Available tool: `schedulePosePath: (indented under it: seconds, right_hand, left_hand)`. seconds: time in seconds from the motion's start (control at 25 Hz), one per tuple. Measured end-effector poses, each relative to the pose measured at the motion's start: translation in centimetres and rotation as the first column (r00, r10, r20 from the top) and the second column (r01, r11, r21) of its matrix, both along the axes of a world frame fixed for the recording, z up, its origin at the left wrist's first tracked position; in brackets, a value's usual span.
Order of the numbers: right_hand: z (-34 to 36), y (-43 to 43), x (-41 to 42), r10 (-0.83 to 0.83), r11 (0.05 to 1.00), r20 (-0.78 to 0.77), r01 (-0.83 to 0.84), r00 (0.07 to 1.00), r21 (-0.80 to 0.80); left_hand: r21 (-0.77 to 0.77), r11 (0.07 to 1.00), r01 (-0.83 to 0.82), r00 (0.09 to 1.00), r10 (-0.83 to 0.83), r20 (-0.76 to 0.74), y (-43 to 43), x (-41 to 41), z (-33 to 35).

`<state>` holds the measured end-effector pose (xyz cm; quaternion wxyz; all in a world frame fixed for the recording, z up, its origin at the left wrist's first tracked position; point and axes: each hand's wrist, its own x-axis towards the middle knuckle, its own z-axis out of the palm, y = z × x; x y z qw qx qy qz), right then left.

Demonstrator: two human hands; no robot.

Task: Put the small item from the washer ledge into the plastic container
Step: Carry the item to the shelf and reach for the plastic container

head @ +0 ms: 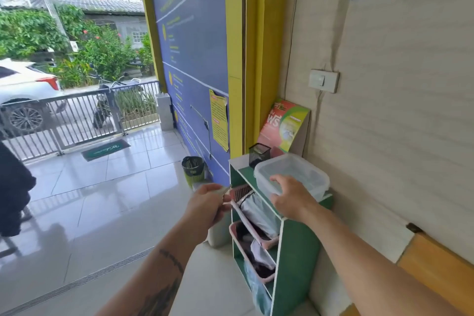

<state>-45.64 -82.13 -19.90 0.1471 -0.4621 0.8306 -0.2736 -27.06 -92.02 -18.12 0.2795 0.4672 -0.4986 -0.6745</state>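
Our left hand pinched a small pale flat item just left of the clear lidded plastic container. Our right hand, fingers spread, rested on that container atop the green shelf.

- The small item in the left hand is mostly covered by the curled fingers; only a pale sliver shows, too small to tell what it is.
- The right hand covers the near rim of the plastic container; its contents are blurred behind cloudy plastic.
- The dark figure is cut off by the left edge.
- Poster text is unreadable.
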Motion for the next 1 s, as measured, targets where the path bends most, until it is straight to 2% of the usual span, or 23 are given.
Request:
schedulePosePath:
  seconds: [0.32,0.52,0.64,0.76,1.0]
  right_hand:
    - [-3.4,-8.4,-6.6,-0.095,0.992,-0.005,0.095,0.995,0.088]
    - [-5.8,-14.2,-9.3,-0.241,0.96,-0.034,0.243,0.97,0.138]
    - [-6.5,-17.0,-9.8,-0.318,0.927,-0.055,0.323,0.946,0.192]
    - [-7.1,-19.1,-10.1,-0.392,0.889,-0.072,0.398,0.917,0.224]
    - [-7.9,-21.0,-10.5,-0.443,0.834,-0.145,0.466,0.885,0.294]
  left_hand:
    - [0.071,0.994,0.088,0.995,-0.085,-0.045,-11.8,-10.8,-2.8]
    - [0.129,0.971,0.202,0.977,-0.208,0.037,-20.7,-16.5,-7.9]
    - [0.121,0.946,0.302,0.94,-0.317,0.13,-25.3,-19.2,-10.5]
    - [0.12,0.875,0.469,0.857,-0.483,0.181,-27.9,-21.7,-11.6]
    - [0.143,0.836,0.53,0.808,-0.549,0.213,-29.2,-26.4,-13.9]
